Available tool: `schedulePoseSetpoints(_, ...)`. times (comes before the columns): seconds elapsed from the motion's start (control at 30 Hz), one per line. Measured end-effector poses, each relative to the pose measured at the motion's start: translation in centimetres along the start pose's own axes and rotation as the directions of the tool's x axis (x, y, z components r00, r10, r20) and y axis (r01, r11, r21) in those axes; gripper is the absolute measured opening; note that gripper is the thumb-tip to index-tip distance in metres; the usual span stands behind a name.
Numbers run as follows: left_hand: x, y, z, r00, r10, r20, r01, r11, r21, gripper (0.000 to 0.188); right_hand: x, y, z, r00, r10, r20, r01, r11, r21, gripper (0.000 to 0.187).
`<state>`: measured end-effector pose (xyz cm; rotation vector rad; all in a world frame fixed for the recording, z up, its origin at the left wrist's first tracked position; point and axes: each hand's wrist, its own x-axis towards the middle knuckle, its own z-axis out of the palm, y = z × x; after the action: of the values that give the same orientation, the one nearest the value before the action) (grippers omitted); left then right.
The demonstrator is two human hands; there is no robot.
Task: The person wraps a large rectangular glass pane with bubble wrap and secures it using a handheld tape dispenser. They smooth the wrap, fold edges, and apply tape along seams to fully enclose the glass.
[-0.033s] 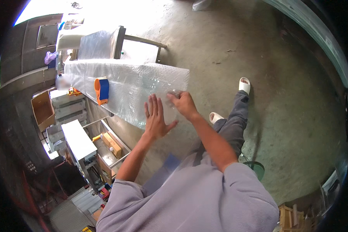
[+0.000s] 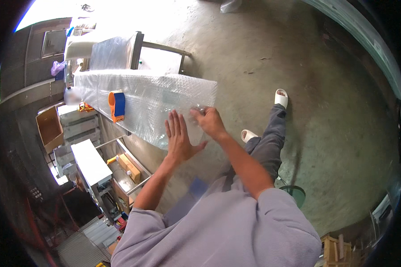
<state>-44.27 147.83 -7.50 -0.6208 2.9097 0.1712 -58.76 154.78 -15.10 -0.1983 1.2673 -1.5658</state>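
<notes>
A long sheet of clear bubble wrap (image 2: 142, 95) covers the narrow work surface ahead of me, running from the far left to its near right end. My left hand (image 2: 180, 142) lies flat against the wrap near that end, with the fingers stretched out and the thumb spread. Just right of it, my right hand (image 2: 211, 123) is closed, pinching a bunched bit of the bubble wrap between thumb and fingers. Farther left, an orange and blue tape dispenser (image 2: 117, 106) stands on the wrap, out of reach of either hand's fingers.
Beyond the wrap stands a metal-topped table (image 2: 113, 51). To the left are a cardboard box (image 2: 49, 128), a white-topped cabinet (image 2: 90, 160) and a frame shelf with a small brown box (image 2: 129, 167). A green bin (image 2: 294, 196) is on the concrete floor at my right.
</notes>
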Motion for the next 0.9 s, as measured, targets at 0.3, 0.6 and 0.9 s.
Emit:
schedulePoseSetpoints(0.3, 2.7, 3.8, 1.7, 0.881, -0.187, -0.435, 0.190, 0.981, -0.036, 0.081, -2.1, -2.0, -0.8, 0.931, -0.358, -0.069, 0.339, 0.920, -0.198, 0.037)
schedulePoseSetpoints(0.6, 2.0, 4.8, -0.1, 0.840, -0.317, -0.440, 0.262, 0.948, -0.181, 0.078, 6.1, 1.1, -5.1, 0.647, -0.760, 0.055, 0.492, 0.362, -0.792, 0.095)
schedulePoseSetpoints(0.9, 0.9, 4.9, -2.3, 0.864, -0.372, -0.340, 0.314, 0.925, -0.213, 0.075, 7.8, 7.0, 3.0, 0.740, -0.656, 0.149, 0.628, 0.595, -0.502, 0.060)
